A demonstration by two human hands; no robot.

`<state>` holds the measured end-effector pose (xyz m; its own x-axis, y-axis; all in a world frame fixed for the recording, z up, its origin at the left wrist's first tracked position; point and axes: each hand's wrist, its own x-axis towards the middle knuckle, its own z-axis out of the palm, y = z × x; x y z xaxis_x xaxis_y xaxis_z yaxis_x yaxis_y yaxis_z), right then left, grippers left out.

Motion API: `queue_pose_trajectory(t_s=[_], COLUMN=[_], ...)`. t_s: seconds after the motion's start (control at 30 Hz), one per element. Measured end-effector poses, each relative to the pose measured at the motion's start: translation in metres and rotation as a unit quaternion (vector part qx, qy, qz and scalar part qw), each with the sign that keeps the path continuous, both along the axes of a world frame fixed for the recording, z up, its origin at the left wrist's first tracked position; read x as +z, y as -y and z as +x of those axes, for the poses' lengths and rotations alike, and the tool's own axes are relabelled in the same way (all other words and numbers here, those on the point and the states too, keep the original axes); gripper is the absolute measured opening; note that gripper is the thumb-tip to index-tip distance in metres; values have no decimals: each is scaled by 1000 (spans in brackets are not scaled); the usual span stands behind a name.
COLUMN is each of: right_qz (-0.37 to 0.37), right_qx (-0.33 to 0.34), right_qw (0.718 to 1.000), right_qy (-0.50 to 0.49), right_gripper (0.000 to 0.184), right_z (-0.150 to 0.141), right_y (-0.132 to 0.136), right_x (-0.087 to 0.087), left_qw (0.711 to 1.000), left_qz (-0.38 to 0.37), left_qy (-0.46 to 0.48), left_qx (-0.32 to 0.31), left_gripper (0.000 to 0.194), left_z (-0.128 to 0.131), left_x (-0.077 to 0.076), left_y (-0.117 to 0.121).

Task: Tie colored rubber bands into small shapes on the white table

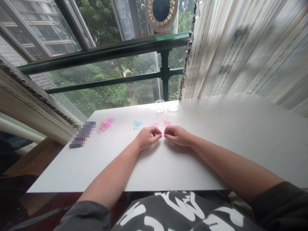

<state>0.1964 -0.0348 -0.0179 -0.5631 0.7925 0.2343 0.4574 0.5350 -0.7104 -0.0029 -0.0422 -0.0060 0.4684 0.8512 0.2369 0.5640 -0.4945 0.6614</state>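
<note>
My left hand (148, 138) rests low over the white table, its thumb and fingers curled into a pinch. Facing it, a small gap away, my right hand (178, 135) is curled in the same way. Anything between the fingertips is too small to make out. Just beyond my hands lie a small pink pile (167, 122) and a pinkish-purple pile (155, 124), partly hidden by my left hand. A blue-green pile of thin loops (137, 124), like small rubber bands, is to the left. Farther left lies a larger mixed pink, purple and orange pile (107, 124).
At the back edge of the white table (96, 166) stand a clear round container (160, 106) and a flat clear lid or dish (173, 108). A blurred-out dark object (83, 134) lies at the left edge. Behind are a green railing (108, 51), a fan (161, 14) and curtains (228, 48).
</note>
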Motion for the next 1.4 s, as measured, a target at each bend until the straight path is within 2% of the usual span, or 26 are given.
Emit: queue_pose_trajectory(t_s=[1.4], right_qz=[12], right_qx=[0], right_qw=[998], right_qy=[58], right_gripper=[7], right_z=[-1], right_y=[2], right_x=[4], left_qw=[998], left_qz=[-50], left_qy=[-31], left_qx=[-22], left_gripper=[19], left_z=[-2], left_x=[-3], left_y=[0])
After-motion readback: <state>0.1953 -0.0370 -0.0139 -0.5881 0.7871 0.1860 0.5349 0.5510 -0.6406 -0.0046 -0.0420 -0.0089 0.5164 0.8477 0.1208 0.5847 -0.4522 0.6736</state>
